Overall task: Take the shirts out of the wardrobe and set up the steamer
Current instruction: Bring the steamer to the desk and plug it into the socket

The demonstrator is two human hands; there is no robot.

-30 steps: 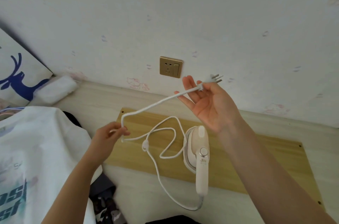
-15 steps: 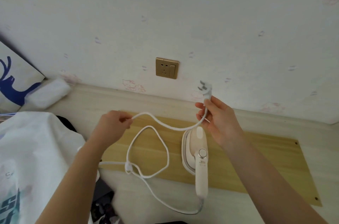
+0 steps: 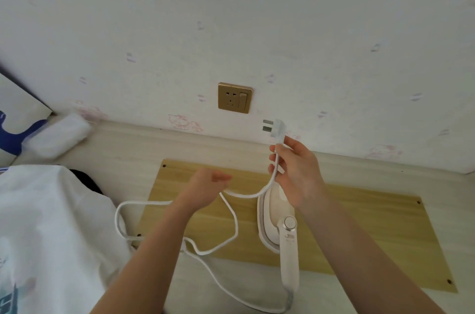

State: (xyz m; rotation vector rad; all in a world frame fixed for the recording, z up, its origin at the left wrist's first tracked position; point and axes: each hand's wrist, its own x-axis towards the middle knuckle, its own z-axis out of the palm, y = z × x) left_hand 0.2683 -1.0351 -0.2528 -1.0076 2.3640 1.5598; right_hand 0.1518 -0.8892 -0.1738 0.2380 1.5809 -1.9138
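Now the right hand [image 3: 295, 175] grips the cord [image 3: 231, 218] just under the plug [image 3: 276, 130]; the left hand [image 3: 205, 186] pinches its slack. Next, I think, the plug must reach the socket [image 3: 234, 97] above-left.

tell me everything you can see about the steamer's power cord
The power cord is white, round and flexible, likely rubbery plastic. It leaves the handle end of the steamer, loops loosely over the wooden board, and ends in a white plug with bare metal prongs, unplugged, just right of and below the wall socket. The right hand pinches it below the plug; the left hand holds a middle stretch.
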